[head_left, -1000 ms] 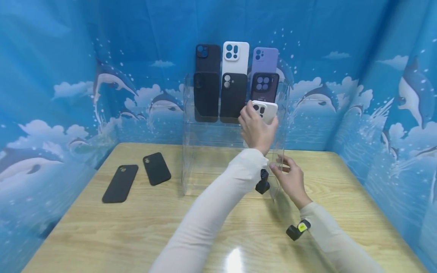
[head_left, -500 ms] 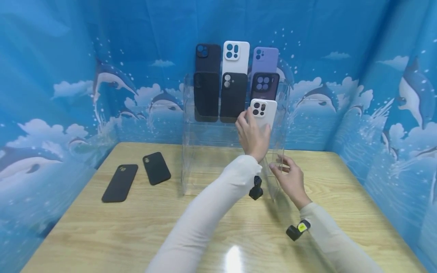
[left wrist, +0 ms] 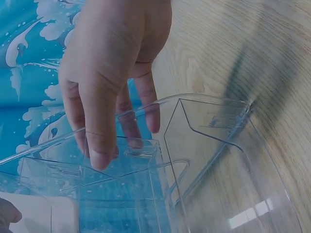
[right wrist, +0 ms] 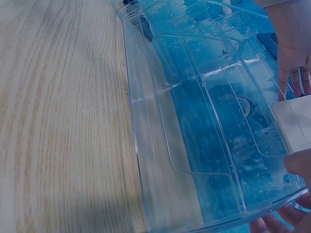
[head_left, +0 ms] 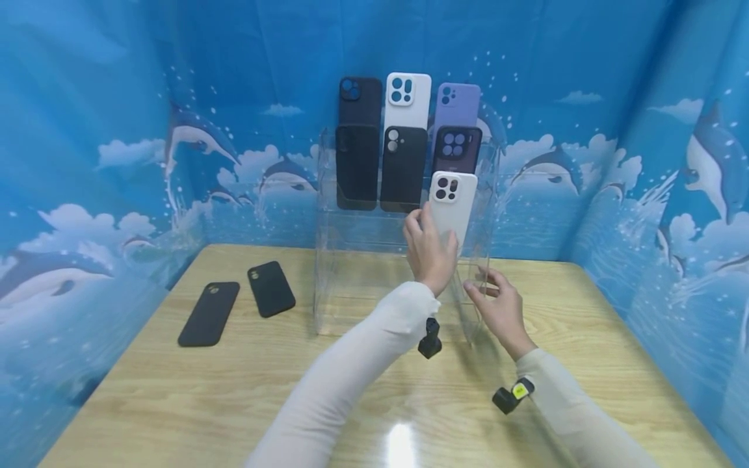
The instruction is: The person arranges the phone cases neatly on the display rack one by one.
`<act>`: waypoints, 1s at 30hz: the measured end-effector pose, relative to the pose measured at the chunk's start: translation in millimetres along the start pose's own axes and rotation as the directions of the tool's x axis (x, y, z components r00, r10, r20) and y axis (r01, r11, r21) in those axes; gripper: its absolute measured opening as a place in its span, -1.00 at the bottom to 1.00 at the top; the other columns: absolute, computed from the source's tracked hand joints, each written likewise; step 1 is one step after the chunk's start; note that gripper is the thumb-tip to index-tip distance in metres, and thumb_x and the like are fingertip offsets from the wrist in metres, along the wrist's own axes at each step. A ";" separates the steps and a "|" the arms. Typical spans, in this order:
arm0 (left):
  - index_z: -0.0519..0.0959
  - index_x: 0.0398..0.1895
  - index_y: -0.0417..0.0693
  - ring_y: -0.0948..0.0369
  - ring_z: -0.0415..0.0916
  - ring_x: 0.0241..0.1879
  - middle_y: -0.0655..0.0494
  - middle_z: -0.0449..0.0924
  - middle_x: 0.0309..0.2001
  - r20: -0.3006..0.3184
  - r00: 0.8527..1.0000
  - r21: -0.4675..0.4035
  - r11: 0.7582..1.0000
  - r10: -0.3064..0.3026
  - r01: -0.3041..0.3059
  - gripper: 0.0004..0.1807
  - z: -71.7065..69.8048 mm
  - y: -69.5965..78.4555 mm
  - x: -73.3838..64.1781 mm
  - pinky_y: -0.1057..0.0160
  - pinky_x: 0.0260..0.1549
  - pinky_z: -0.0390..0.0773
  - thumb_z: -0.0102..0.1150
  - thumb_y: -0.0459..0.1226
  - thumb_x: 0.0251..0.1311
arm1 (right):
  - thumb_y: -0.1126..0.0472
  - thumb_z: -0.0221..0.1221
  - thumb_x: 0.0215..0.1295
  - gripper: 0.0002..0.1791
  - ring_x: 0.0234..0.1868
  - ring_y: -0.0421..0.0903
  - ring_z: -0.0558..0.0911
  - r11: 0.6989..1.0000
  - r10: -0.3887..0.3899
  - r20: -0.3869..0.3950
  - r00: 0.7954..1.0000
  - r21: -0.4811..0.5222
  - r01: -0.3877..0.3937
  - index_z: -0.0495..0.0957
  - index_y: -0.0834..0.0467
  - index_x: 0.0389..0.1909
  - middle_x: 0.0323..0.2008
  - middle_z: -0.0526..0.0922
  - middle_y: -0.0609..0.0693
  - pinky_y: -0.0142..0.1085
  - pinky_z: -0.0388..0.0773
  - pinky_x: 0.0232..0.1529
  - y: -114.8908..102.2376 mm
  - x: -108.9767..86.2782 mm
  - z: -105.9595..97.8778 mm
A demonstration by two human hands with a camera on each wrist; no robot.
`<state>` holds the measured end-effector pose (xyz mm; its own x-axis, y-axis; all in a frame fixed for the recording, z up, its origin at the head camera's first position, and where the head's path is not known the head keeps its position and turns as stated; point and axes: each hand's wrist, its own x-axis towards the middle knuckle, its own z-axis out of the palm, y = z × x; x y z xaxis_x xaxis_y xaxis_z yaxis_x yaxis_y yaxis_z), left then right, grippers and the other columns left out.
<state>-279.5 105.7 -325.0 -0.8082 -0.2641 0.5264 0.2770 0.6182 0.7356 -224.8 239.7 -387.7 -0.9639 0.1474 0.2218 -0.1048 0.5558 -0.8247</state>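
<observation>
A white phone case (head_left: 453, 211) leans upright in the right column of a clear acrylic stepped stand (head_left: 374, 234), its camera cutouts at the top. My left hand (head_left: 432, 253) is at its lower left, index fingertip by the left edge and thumb over the front. In the left wrist view a left fingertip (left wrist: 8, 213) overlaps the white case. At the stand's right side panel, my right hand (head_left: 500, 309) pinches the edge, thumb on one face and fingers behind. Higher tiers hold a dark purple-black case (head_left: 456, 156) and a lilac case (head_left: 459, 104).
Farther left on the stand are another white case (head_left: 409, 107) and several black cases, such as one (head_left: 404, 172) in the middle column. Two black phone cases, one nearer (head_left: 209, 315) and one farther (head_left: 272, 290), lie on the wooden table (head_left: 175, 403). A dolphin-print curtain (head_left: 263, 52) surrounds it.
My left hand has slid down and left along the white case, its thumb leaving the right edge, so more of the case shows. The right hand stays at the panel.
</observation>
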 end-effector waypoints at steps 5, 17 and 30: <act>0.24 0.40 -0.01 0.11 0.29 0.18 0.02 0.27 0.21 0.015 1.000 0.015 1.000 -0.005 0.005 -0.24 -1.3 -0.3 0.7 0.16 -0.29 0.63 0.32 -0.17 0.12 | -0.02 0.18 0.33 -0.32 0.09 0.22 0.56 1.000 0.000 0.000 1.000 0.006 0.000 0.27 0.23 0.36 0.18 0.45 0.24 -0.02 0.59 0.01 -1.0 -0.6 -0.1; 0.24 0.40 -0.01 0.10 0.28 0.21 0.03 0.27 0.23 0.038 0.999 0.005 1.000 -0.022 0.022 -0.23 -4.2 -2.8 2.5 0.13 -0.25 0.63 0.32 -0.17 0.11 | -0.03 0.18 0.32 -0.31 0.09 0.21 0.56 1.000 -0.001 0.003 1.000 0.008 0.001 0.27 0.23 0.36 0.17 0.46 0.23 -0.03 0.60 0.00 -1.1 -0.9 1.0; 0.32 0.34 -0.04 0.09 0.26 0.22 0.01 0.29 0.25 0.113 0.984 -0.085 0.988 0.134 -0.125 -0.28 -37.5 -23.3 5.0 0.16 0.01 0.53 0.35 -0.19 0.09 | 0.00 0.18 0.32 -0.32 0.10 0.20 0.56 1.000 0.002 -0.005 1.000 0.001 -0.002 0.26 0.22 0.37 0.19 0.45 0.22 -0.05 0.60 0.00 -0.4 -1.5 1.5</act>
<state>-270.6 62.3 -323.5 -0.8172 -0.0931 0.5688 0.4192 0.5812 0.6974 -223.8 238.0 -388.4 -0.9629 0.1528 0.2223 -0.1026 0.5547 -0.8257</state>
